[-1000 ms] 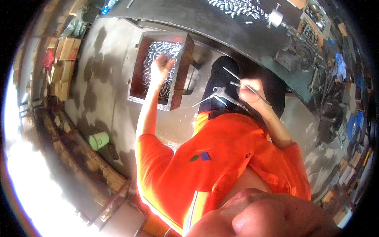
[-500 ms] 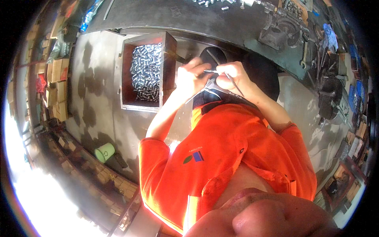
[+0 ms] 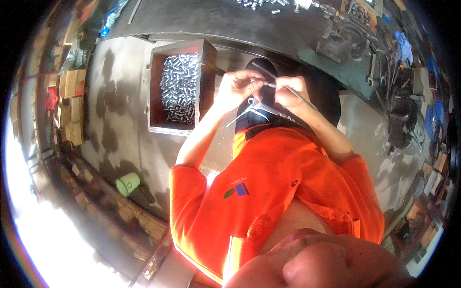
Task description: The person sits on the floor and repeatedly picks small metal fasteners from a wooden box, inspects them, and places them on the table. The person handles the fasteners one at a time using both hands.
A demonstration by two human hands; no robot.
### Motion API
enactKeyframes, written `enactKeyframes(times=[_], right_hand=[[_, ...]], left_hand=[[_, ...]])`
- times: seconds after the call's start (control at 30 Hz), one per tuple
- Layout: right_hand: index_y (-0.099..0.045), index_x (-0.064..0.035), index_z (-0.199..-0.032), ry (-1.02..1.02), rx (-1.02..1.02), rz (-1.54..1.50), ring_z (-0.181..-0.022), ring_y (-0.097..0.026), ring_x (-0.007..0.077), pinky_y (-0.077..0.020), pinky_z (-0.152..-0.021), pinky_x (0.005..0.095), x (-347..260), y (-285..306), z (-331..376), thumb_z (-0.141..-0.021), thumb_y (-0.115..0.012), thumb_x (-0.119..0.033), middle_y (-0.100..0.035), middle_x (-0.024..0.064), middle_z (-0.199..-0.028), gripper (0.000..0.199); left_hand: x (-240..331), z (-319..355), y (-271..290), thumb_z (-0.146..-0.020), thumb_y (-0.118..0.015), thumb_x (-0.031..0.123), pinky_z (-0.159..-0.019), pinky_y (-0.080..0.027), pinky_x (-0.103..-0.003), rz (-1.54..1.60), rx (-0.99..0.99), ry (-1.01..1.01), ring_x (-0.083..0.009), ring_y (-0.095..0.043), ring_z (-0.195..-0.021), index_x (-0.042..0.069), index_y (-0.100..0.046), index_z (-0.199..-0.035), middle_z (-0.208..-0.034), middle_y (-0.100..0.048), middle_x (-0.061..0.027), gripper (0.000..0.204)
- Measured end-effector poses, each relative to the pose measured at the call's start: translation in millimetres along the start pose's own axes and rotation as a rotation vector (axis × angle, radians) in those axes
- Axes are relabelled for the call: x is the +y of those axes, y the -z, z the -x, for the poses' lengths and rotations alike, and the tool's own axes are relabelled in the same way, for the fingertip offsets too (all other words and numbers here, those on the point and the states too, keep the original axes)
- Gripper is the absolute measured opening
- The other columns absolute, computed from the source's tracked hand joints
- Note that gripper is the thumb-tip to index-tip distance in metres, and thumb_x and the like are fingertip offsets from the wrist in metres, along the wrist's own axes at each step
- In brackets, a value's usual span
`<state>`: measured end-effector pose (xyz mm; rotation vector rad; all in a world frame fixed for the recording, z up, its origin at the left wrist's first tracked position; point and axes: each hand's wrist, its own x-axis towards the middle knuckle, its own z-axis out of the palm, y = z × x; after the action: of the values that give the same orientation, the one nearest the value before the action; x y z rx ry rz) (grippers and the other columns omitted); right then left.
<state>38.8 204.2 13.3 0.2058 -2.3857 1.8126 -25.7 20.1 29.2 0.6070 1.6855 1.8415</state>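
Note:
Both my hands work close together above my lap. My left hand (image 3: 239, 88) is closed, its fingertips pinching a small shiny metal fitting (image 3: 254, 80). My right hand (image 3: 291, 92) is closed round a thin grey metal rod (image 3: 301, 99), which slants down to the right past the fist. Between the hands a slim bright piece (image 3: 269, 84) bridges the gap; whether it belongs to the fitting or the rod I cannot tell. Below them, on my lap, lies a metal tool with thin pale arms (image 3: 257, 106), its kind unclear.
Left of my hands stands a wooden box (image 3: 206, 62) of small metal cylinders (image 3: 178, 81). Ahead runs a dark workbench (image 3: 192, 19) with loose metal parts, a vise (image 3: 343, 41) and a wrench (image 3: 372, 69). A pale green bucket (image 3: 127, 184) is on the floor at lower left.
My hands have drawn slightly apart. The right hand has shifted a little right, and more of the fitting and the tool on my lap shows.

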Motion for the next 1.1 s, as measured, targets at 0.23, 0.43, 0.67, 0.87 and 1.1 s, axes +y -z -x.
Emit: enactKeyframes(times=[0.23,0.43,0.67,0.87,1.1], right_hand=[[-0.039,-0.0041,-0.052,0.109,-0.158,-0.260,-0.042,-0.034,0.0123,-0.0258,-0.042,0.0294,-33,14,12,-0.061,-0.054,-0.007,-0.034,0.0046,-0.047,0.017],[-0.037,-0.0038,-0.051,0.014,-0.195,-0.179,-0.041,-0.034,0.0104,-0.0262,-0.041,0.0292,-36,5,16,-0.061,-0.053,-0.006,-0.032,0.0052,-0.046,0.020],[-0.047,-0.0027,-0.058,0.153,-0.139,0.042,-0.043,-0.044,0.0221,-0.0350,-0.044,0.0328,-17,-19,-20,-0.065,-0.056,-0.007,-0.042,0.0126,-0.050,0.012],[-0.042,-0.0032,-0.053,-0.035,-0.144,-0.134,-0.041,-0.040,0.0117,-0.0302,-0.041,0.0309,-27,11,-7,-0.065,-0.054,-0.006,-0.040,0.0063,-0.045,0.017],[-0.037,-0.0041,-0.051,-0.055,-0.102,-0.042,-0.046,-0.028,0.0093,-0.0243,-0.042,0.0286,-23,22,11,-0.059,-0.051,-0.004,-0.027,0.0044,-0.049,0.015]], left_hand=[[-21,-8,25,-0.061,-0.067,0.005,-0.046,-0.040,-0.025,-0.948,0.384,-0.293,-0.0124,-0.052,-0.048,0.004,-0.066,-0.083,-0.066,-0.056,-0.0072,0.022],[-23,-9,23,-0.060,-0.068,0.005,-0.045,-0.040,-0.027,-0.994,0.355,-0.374,-0.0171,-0.051,-0.046,0.004,-0.065,-0.080,-0.064,-0.054,-0.0072,0.021],[-21,-14,4,-0.054,-0.070,0.008,-0.049,-0.045,-0.035,-0.985,0.240,-0.524,-0.0280,-0.057,-0.056,0.007,-0.063,-0.081,-0.068,-0.054,-0.0089,0.028],[-28,-27,42,-0.063,-0.069,0.007,-0.045,-0.041,-0.027,-0.965,0.454,-0.376,-0.0153,-0.050,-0.047,0.003,-0.067,-0.082,-0.064,-0.057,-0.0068,0.019],[-17,-110,65,-0.070,-0.069,0.025,-0.058,-0.050,-0.033,-1.196,0.346,-0.418,-0.0237,-0.064,-0.060,0.004,-0.068,-0.085,-0.066,-0.064,-0.0128,0.025]])
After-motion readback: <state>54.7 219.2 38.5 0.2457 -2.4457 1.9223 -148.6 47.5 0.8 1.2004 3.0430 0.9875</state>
